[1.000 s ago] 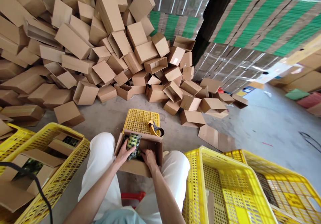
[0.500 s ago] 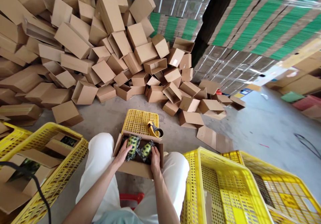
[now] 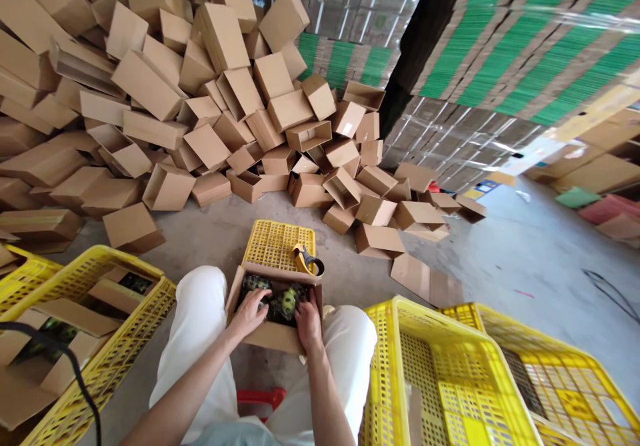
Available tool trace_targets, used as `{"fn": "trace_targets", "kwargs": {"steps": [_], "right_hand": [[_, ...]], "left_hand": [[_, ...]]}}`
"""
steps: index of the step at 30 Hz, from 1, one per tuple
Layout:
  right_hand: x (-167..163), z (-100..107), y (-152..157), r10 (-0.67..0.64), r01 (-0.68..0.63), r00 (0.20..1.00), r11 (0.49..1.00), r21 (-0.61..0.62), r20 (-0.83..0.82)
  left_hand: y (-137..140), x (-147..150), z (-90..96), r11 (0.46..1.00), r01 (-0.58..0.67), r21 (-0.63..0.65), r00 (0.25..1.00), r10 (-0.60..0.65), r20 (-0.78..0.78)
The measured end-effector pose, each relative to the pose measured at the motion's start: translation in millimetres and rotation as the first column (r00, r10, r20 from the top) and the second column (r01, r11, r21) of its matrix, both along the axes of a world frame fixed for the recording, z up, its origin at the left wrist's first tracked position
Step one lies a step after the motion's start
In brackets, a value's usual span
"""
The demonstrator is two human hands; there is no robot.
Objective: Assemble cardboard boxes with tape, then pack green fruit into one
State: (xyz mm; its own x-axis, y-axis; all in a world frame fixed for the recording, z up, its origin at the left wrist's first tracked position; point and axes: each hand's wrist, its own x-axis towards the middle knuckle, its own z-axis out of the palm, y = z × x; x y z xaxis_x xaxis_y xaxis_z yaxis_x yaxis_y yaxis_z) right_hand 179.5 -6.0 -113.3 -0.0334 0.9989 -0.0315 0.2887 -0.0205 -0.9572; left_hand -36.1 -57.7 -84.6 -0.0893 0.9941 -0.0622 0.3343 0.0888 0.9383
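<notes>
On my lap sits an open cardboard box (image 3: 274,341) holding plastic-wrapped packs of something green with dark spots. One darker pack (image 3: 256,283) lies in its back left part; a brighter green pack (image 3: 287,301) lies right of centre. My left hand (image 3: 249,314) reaches over the left side of the box, fingers bent and apart against the wrapping. At the right inner wall, my right hand (image 3: 309,318) has its fingers round the edge of the brighter pack. Both hands partly cover the packs, and what lies beneath is hidden.
A yellow crate (image 3: 270,243) stands just ahead, bearing a tape dispenser (image 3: 306,259). Yellow crates (image 3: 400,339) flank me at the right; another (image 3: 145,326) at the left holds opened boxes. Beyond is a large heap of empty cardboard boxes (image 3: 210,143). Flattened cardboard stacks (image 3: 480,53) rise behind.
Both wrapped packs have gone lower into the box. My left hand has shifted slightly right over its pack and loosened; my right hand has turned inward around the other.
</notes>
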Motion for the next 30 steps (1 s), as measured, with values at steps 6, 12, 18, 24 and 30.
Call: {"fn": "trace_targets", "kwargs": {"steps": [6,12,18,24,30], "right_hand": [[1.0,8.2,-5.1,0.158,-0.113,0.971,0.964,-0.239,0.180],[3.3,23.1,-6.8,0.222,-0.128,0.946,0.924,-0.360,0.235],[4.1,28.6,-12.5,-0.007,-0.022,0.996,0.938,-0.346,-0.084],[0.2,42.7,-9.6,-0.192,-0.078,0.891,0.828,-0.556,-0.411],[2.1,43.6,-12.2,0.060,-0.222,0.925,0.887,-0.405,-0.376]], "left_hand": [[-1.1,-6.6,-13.9,0.995,-0.052,-0.081,0.999,0.051,-0.020],[2.1,-15.0,-22.6,0.983,-0.088,-0.161,0.993,0.099,0.061],[5.3,-17.6,-25.7,0.968,-0.076,-0.240,0.979,0.118,0.166],[8.7,-16.3,-19.5,0.985,0.051,-0.167,0.995,-0.036,0.089],[11.2,-11.9,-21.0,0.980,0.129,-0.152,0.984,-0.145,-0.100]]}}
